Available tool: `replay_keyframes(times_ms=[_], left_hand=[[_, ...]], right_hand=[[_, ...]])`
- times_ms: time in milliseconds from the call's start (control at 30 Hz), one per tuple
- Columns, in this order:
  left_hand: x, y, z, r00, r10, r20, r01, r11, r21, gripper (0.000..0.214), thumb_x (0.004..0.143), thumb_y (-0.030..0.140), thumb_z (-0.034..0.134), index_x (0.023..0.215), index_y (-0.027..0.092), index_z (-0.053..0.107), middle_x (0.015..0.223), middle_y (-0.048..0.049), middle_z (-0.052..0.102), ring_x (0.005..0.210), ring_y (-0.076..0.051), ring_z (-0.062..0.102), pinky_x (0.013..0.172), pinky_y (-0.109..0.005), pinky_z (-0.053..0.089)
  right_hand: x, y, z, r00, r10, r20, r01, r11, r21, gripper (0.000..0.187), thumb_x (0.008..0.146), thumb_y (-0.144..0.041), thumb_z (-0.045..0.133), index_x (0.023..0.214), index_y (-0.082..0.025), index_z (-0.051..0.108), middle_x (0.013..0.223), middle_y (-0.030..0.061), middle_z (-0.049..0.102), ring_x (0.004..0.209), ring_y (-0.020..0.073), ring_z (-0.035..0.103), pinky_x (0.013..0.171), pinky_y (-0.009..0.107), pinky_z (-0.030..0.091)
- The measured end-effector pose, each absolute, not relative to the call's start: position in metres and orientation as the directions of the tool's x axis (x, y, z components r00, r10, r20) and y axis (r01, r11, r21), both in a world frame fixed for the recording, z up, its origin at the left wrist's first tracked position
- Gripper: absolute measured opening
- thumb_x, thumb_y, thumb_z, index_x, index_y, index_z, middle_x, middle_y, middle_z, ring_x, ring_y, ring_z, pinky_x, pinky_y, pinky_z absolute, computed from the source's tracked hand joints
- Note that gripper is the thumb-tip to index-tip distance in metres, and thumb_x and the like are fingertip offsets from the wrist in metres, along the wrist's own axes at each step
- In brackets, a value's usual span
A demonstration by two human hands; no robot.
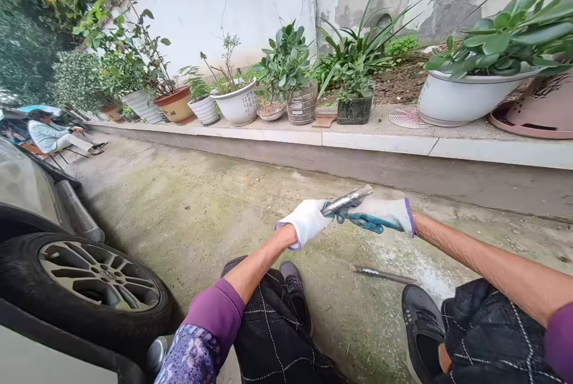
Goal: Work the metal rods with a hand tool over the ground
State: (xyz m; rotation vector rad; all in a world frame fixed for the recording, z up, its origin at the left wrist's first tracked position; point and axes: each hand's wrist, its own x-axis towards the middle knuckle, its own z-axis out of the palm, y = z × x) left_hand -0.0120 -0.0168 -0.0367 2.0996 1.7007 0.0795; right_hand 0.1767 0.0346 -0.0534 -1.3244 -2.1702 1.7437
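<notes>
Out in front of me is a short rod (347,200) wrapped in shiny silver, with a pale, dull far end tilted up to the right. My left hand (305,223), in a white knit glove with a purple cuff, is closed round its lower end. From the right, my right hand (373,215), in a matching glove with a teal-coated palm, has its fingertips against the underside of the rod's middle; its other fingers are loosely bent. A second rod (385,275), partly silver and partly brownish, lies on the concrete between my feet.
White powder (427,273) is scattered beside my right shoe (423,330). A car wheel (101,276) stands close on the left. Along the raised ledge (286,135) ahead are several potted plants, including a white oval pot (470,97). A seated person (49,133) is far left.
</notes>
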Motion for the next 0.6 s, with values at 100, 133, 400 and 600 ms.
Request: replay_keyframes(times_ms=[100, 133, 400, 600], left_hand=[[-0.015, -0.005, -0.04, 0.206, 0.956, -0.209, 0.959, -0.154, 0.238, 0.034, 0.094, 0.031, 0.046, 0.116, 0.017, 0.067, 0.094, -0.0038, 0.073, 0.082, -0.015, 0.067, 0.071, -0.021, 0.051], [-0.014, -0.003, -0.041, 0.192, 0.954, -0.23, 0.977, -0.163, 0.139, 0.034, 0.095, 0.03, 0.044, 0.117, 0.018, 0.066, 0.097, -0.0058, 0.073, 0.085, -0.016, 0.069, 0.074, -0.023, 0.052], [0.008, -0.024, -0.063, 0.272, 0.867, -0.418, 0.916, -0.366, -0.163, 0.025, 0.088, 0.008, 0.051, 0.1, 0.01, 0.073, 0.098, -0.0201, 0.073, 0.1, -0.032, 0.071, 0.084, -0.043, 0.056], [0.017, -0.033, -0.072, 0.355, 0.781, -0.514, 0.842, -0.506, -0.187, 0.027, 0.09, 0.01, 0.049, 0.102, 0.012, 0.072, 0.095, -0.018, 0.074, 0.095, -0.033, 0.072, 0.08, -0.048, 0.056]], right_hand=[[0.162, 0.03, -0.054, -0.588, 0.648, -0.484, 0.604, -0.047, -0.796, 0.027, 0.081, -0.039, 0.057, 0.094, -0.019, 0.069, 0.052, -0.0062, 0.04, 0.039, 0.0077, 0.034, 0.037, 0.02, 0.029], [0.157, 0.027, -0.054, -0.568, 0.66, -0.492, 0.631, -0.034, -0.775, 0.025, 0.081, -0.036, 0.054, 0.093, -0.019, 0.068, 0.053, -0.0061, 0.04, 0.039, 0.0078, 0.034, 0.037, 0.02, 0.029], [0.154, 0.012, -0.08, -0.672, 0.644, -0.364, 0.729, 0.492, -0.475, 0.015, 0.075, -0.02, 0.051, 0.064, -0.018, 0.062, 0.053, -0.0025, 0.044, 0.052, 0.0111, 0.04, 0.05, 0.025, 0.03], [0.184, 0.028, -0.074, -0.703, 0.664, -0.254, 0.636, 0.427, -0.643, 0.011, 0.066, -0.023, 0.059, 0.059, -0.017, 0.064, 0.063, 0.0023, 0.06, 0.064, 0.015, 0.05, 0.057, 0.025, 0.038]])
